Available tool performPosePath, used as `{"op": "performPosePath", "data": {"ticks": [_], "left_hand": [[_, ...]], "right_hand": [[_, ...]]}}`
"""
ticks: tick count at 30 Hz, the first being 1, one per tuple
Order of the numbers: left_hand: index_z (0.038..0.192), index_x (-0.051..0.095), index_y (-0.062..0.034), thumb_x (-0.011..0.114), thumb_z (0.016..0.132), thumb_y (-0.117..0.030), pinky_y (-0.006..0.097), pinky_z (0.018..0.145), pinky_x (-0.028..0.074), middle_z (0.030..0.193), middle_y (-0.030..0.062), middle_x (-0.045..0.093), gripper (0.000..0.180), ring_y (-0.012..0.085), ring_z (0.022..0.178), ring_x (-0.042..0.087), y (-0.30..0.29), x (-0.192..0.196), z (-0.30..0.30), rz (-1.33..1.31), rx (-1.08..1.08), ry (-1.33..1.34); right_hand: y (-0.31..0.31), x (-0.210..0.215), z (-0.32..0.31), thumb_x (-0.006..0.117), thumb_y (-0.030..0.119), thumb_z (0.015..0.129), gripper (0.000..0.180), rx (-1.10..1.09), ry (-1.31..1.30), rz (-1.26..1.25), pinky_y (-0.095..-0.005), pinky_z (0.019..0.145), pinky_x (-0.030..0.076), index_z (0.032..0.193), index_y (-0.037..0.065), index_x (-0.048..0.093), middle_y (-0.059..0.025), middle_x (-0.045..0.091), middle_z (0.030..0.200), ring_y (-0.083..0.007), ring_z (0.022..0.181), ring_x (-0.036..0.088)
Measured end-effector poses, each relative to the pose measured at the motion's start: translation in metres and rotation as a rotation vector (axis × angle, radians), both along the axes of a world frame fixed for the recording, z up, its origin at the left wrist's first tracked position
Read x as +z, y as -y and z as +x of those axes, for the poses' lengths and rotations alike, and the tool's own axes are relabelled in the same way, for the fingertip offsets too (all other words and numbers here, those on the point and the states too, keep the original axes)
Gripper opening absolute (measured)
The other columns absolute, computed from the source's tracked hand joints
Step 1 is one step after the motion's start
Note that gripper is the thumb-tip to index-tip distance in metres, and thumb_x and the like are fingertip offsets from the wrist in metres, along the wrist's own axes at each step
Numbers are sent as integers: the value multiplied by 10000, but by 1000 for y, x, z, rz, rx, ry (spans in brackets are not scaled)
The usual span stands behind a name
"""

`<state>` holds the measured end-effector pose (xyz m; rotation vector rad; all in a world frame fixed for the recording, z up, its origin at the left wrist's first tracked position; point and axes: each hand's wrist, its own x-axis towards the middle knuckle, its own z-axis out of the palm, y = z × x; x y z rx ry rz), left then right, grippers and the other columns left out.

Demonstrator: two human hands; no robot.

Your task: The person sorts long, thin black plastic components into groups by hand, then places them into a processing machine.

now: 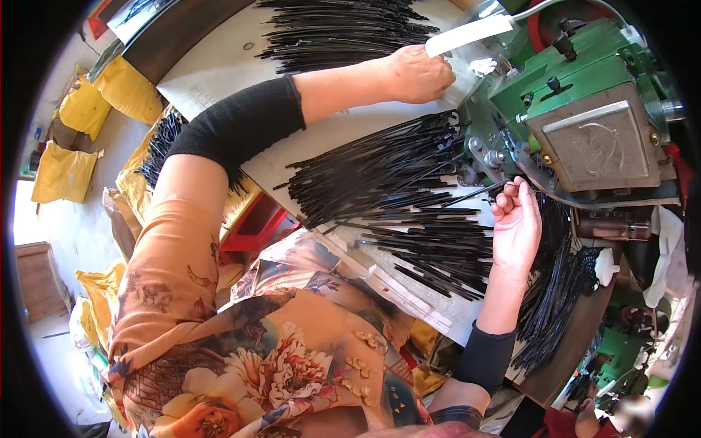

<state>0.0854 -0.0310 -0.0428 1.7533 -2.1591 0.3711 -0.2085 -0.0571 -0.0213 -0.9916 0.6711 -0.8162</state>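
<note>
My right hand (518,228) is closed, palm up, its fingertips pinching the end of a thin black rod (475,195) just below the metal clamp parts (488,157) of a green machine (558,73). Beyond the rod pile, my left hand (422,74) is curled into a fist beside the machine's left side. Its fingers face away, so whatever they grip is hidden. A large bundle of black rods (372,168) lies on the pale worktable between my arms. Nearer to me is a looser group of black rods (431,244).
More black rods (343,29) lie at the table's far side. Dark rods (551,292) hang along the right edge beneath the machine. A white strip (469,36) sticks out above my left hand. Yellow sacks (66,171) stand on the floor at left. Another person's red clothing (558,423) shows lower right.
</note>
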Motion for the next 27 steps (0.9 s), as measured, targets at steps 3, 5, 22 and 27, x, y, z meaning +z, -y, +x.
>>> {"op": "performPosePath", "data": {"ticks": [3,5,22,27], "left_hand": [[775,630,-65,583,767,-188,364,748,483,794,74,620,131,252,828,603,-18,10,0,-9,31,-233],[792,636,-83,567,767,-209,388,713,491,773,88,629,146,274,774,613,-27,18,7,-55,98,-268],[767,655,-104,595,739,-236,405,654,485,705,112,630,148,301,716,620,-72,43,-4,209,149,-158],[786,652,-95,546,800,-191,397,616,489,694,123,623,144,312,672,610,-62,43,-11,52,98,-87]], "right_hand": [[1,-1,-1,528,175,903,204,9,-20,-7,-241,560,489,1002,0,561,-66,602,807,-126,679,573],[-1,1,1,529,176,902,206,-13,-35,-15,-242,568,488,1004,0,561,-63,603,811,-127,695,576],[0,0,2,513,190,908,213,-75,-50,-46,-273,686,489,1013,12,564,-75,614,887,-151,816,596],[4,1,-3,492,195,917,213,-72,22,-39,-304,716,516,995,11,564,-111,623,911,-194,854,618]]}}
